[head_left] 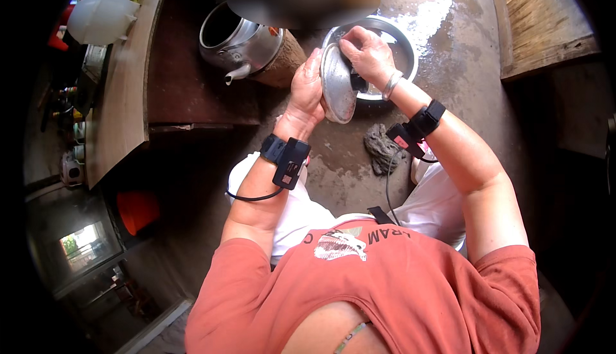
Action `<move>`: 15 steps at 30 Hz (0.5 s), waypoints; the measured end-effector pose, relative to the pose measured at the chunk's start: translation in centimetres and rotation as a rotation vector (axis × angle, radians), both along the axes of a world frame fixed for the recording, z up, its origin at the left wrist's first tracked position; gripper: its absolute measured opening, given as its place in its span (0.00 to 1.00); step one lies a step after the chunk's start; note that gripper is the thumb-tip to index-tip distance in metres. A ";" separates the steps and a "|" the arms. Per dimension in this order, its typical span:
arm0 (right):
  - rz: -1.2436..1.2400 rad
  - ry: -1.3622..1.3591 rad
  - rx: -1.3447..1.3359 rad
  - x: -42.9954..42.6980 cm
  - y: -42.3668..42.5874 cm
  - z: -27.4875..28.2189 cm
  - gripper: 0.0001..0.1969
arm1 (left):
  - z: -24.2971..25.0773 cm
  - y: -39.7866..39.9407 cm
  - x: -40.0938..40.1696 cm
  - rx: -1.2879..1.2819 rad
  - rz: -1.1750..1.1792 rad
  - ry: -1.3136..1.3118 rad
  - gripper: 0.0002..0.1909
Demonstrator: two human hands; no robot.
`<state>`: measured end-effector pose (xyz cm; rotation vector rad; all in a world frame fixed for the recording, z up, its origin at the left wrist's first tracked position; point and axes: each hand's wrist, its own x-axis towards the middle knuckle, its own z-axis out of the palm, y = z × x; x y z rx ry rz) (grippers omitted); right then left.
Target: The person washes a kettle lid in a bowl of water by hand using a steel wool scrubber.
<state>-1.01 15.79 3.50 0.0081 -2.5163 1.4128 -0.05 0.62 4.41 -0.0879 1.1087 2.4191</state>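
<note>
A round, dull metal lid (338, 84) with a black knob (358, 83) is held on its edge, the knob turned to the right. My left hand (308, 84) supports its left side, palm and fingers along the rim. At the lid's upper edge, the curled fingers of my right hand (369, 53) pinch near the rim; whether they also hold something small is hidden. Below and behind my right hand is a metal basin (411, 58) with water in it. A metal kettle (262, 46), its top uncovered, stands to the left, spout towards me.
The kettle rests on a rough brown cylindrical stand (284, 65). A crumpled grey cloth (381, 149) lies on the wet concrete floor (332, 161). Left is a wooden table (118, 99) with a white plastic container (101, 17); an orange bucket (138, 211) sits lower. A wooden panel (544, 17) stands at right.
</note>
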 end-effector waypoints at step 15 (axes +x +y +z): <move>0.403 0.264 -0.075 1.7 -0.9 1.8 0.10 | -1.9 -2.8 -1.8 0.197 -0.064 -0.060 0.19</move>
